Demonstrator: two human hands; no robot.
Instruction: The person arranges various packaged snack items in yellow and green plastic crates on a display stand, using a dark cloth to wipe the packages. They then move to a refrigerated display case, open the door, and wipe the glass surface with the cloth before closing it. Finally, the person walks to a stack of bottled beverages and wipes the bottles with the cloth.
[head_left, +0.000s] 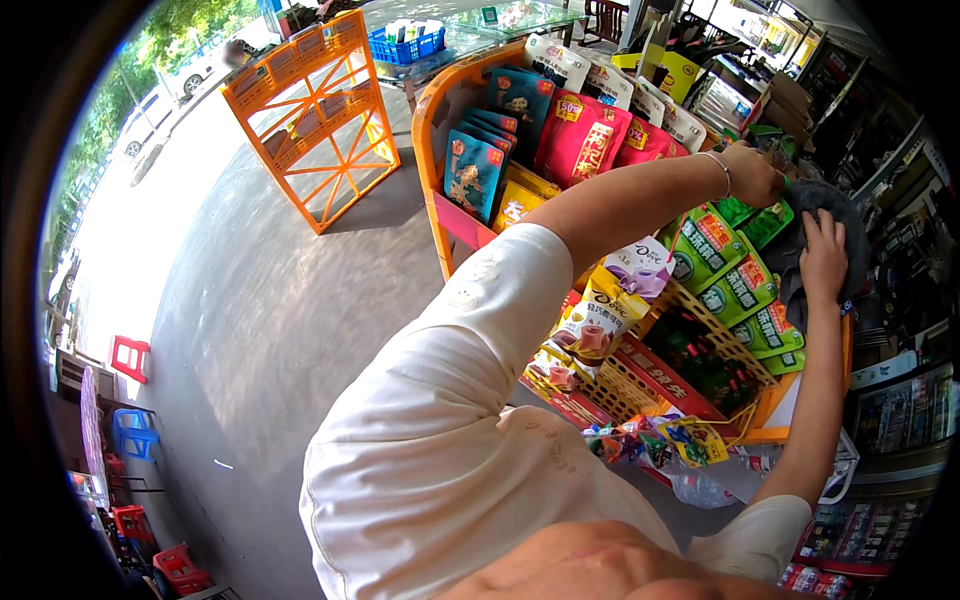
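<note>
My left hand reaches across the top of an orange display cart. Its fingers are curled, with a bit of green packaging showing at their tips, though the grip is partly hidden. Just below it lies a green snack pouch. My right hand presses on a dark grey cloth at the cart's right side, fingers lying over the fabric. More green pouches overlap in a slanting row left of that hand. Dove chocolate bags stand in front, under my left forearm.
Red pouches, teal pouches and white pouches fill the cart's far side. An orange plastic rack stands on the floor at left. Behind are a blue basket and a glass table. Shelves line the right.
</note>
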